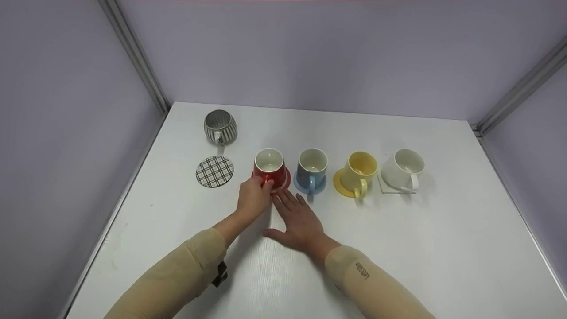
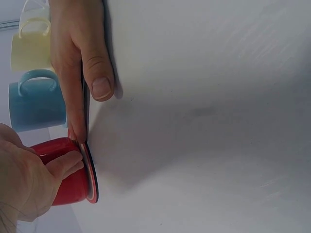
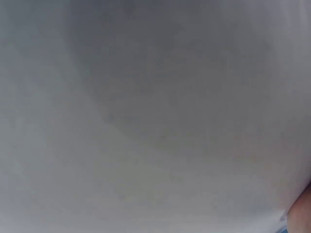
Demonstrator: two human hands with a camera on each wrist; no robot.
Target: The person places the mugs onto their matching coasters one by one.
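A red mug (image 1: pixel 277 175) with a white inside stands on a red round coaster (image 1: pixel 288 179). My left hand (image 1: pixel 254 197) grips the mug at its near side, where the handle is hidden by the fingers. My right hand (image 1: pixel 302 225) lies with its fingers straight, the fingertips at the coaster's near edge and the thumb spread out. In the left wrist view, the right index finger touches the coaster (image 2: pixel 92 187) beside the red mug (image 2: pixel 73 187). Only a sliver of the right hand (image 3: pixel 300 216) shows in the right wrist view.
Right of the red mug stand a blue mug (image 1: pixel 305 173) on a blue coaster, a yellow mug (image 1: pixel 353 177) on a yellow coaster and a white mug (image 1: pixel 394 174) on a square white coaster. A striped mug (image 1: pixel 228 132) stands behind a checked coaster (image 1: pixel 215 171) at left. Walls border the table.
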